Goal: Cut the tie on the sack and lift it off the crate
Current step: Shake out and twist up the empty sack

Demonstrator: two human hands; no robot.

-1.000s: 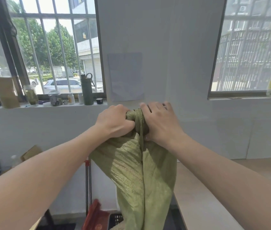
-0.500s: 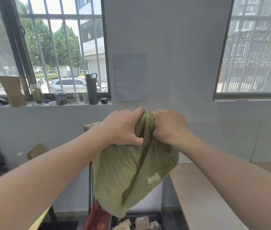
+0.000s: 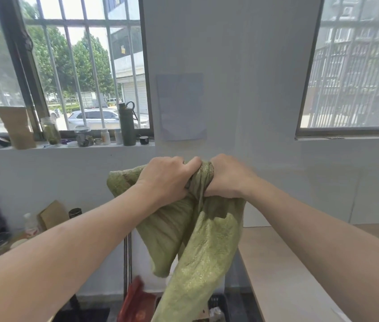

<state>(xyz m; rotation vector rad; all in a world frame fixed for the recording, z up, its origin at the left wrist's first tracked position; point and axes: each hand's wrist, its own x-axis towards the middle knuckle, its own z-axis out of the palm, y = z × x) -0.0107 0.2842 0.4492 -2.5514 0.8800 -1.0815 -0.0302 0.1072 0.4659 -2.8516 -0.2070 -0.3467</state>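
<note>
Head view. Sack (image 3: 207, 240), green woven cloth: held up before the white wall, bunched at the top, two folds hanging down between the forearms. Left hand (image 3: 167, 180): fingers curled tight round the gathered top from the left. Right hand (image 3: 228, 177): fingers curled round the same bunch from the right, just beside the left hand. Crate (image 3: 216, 303), black mesh: partly seen at the bottom edge behind the sack's lower end; contact cannot be told. Table (image 3: 288, 263), pale wood: right. Green bottle (image 3: 127, 126): upright on the windowsill (image 3: 67, 145).
</note>
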